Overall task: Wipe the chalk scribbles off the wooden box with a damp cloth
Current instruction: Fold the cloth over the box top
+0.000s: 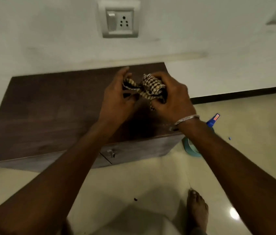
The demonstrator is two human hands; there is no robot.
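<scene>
Both hands meet above the box [52, 112], bunching a checked cloth [148, 87] between them. The left hand [116, 97] pinches one end with curled fingers; the right hand [172, 97] grips the wadded bulk, a bangle [186, 119] on its wrist. The dark box top lies directly beneath them, against the wall; no chalk marks can be made out. Behind the right wrist, on the floor, sit a blue bottle [212, 120] and a teal bowl [190, 149]. A socket [120, 21] is on the wall beyond the hands.
</scene>
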